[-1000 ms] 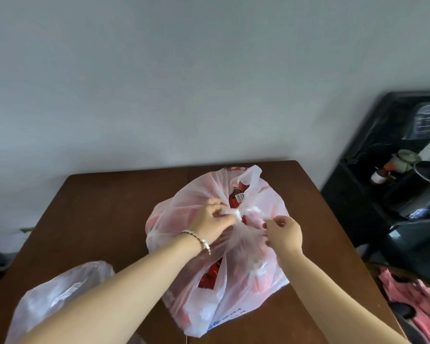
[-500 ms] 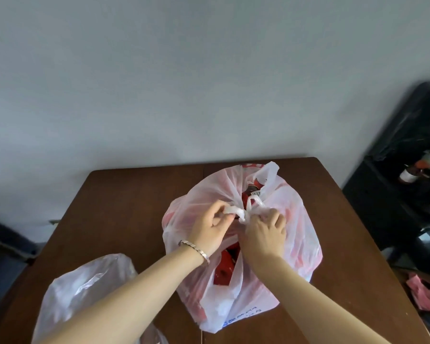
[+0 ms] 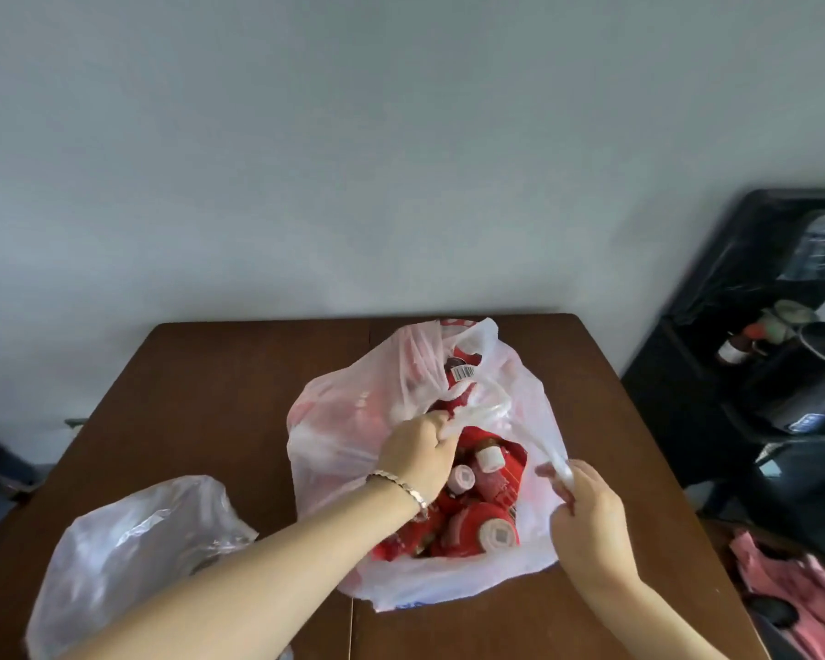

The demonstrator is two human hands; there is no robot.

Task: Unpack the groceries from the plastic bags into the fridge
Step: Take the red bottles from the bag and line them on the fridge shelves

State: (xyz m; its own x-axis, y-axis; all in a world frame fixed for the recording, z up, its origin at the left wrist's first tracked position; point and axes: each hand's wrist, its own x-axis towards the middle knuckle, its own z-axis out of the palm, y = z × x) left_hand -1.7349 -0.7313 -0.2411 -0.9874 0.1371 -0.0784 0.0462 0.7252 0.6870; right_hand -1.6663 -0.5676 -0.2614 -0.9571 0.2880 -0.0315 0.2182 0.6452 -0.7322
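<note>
Bags, two of them, are sitting on the brown table (image 3: 239, 373): a white bag (image 3: 344, 421) mid-table with its mouth gaping, and a crumpled bag (image 3: 129, 554) at the near left corner, well apart from both hands. The left hand (image 3: 417, 457) is gripping the far handle (image 3: 487, 412), fingers curled round it; the right hand (image 3: 587, 521) is pinching the near handle (image 3: 551, 450) at the right rim. Between the two grips the red groceries (image 3: 467, 521) are lying inside the white bag, three white caps (image 3: 489, 458) showing.

Bare forearms (image 3: 282, 564) — silver link bracelet (image 3: 402, 486), left wrist.
</note>
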